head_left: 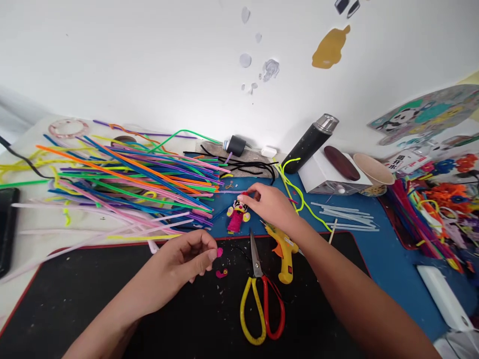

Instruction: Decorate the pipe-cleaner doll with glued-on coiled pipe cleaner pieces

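My left hand (187,260) is closed in a pinch above the black mat, with a small round pink fuzzy piece (220,252) at its fingertips. Just below that lies a curled pink piece with a yellow centre (222,273). Farther back, my right hand (267,202) pinches the top of a small pipe-cleaner doll (236,220) that has a pink body and yellow limbs. Its fingertips partly cover the doll's head. Scissors (257,271) with one yellow and one red handle lie partly open in front, beside a yellow glue gun (286,254) under my right forearm.
Loose coloured pipe cleaners (149,174) spread across the left. A black thermos (312,142) leans at the back near a white box (325,174) and a paper cup (372,172). Clear glue sticks (348,218) lie to the right, and a phone (8,229) at far left.
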The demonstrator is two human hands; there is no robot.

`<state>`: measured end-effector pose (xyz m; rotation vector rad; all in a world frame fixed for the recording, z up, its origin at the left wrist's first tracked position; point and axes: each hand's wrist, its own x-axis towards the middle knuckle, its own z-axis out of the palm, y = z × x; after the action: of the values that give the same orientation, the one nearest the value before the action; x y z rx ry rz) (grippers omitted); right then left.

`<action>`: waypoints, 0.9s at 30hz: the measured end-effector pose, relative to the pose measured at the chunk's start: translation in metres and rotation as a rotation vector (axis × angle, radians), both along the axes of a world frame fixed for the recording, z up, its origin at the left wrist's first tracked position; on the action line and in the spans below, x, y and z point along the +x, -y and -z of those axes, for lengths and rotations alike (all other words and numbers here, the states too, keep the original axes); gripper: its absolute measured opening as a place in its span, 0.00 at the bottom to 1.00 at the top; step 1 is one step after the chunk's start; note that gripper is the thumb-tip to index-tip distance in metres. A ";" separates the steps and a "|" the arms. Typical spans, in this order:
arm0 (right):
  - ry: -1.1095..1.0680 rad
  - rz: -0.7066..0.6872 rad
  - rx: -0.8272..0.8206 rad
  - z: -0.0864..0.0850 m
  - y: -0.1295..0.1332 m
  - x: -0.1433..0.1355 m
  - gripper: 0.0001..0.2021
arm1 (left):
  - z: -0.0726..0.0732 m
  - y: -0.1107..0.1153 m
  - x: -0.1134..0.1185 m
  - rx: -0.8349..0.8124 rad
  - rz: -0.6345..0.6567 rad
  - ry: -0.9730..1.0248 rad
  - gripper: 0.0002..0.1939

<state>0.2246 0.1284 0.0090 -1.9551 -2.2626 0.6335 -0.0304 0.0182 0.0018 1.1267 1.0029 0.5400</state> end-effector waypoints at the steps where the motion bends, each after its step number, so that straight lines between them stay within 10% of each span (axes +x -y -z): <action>1: -0.002 -0.002 -0.001 0.001 0.000 -0.001 0.17 | 0.000 0.000 0.000 -0.005 0.002 -0.001 0.24; 27: -0.605 0.031 -0.242 0.006 0.009 -0.003 0.07 | 0.002 -0.004 0.001 -0.011 0.009 0.001 0.24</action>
<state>0.2217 0.1191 0.0033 -1.5770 -1.8396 1.3315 -0.0289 0.0224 0.0002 1.1209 0.9983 0.5271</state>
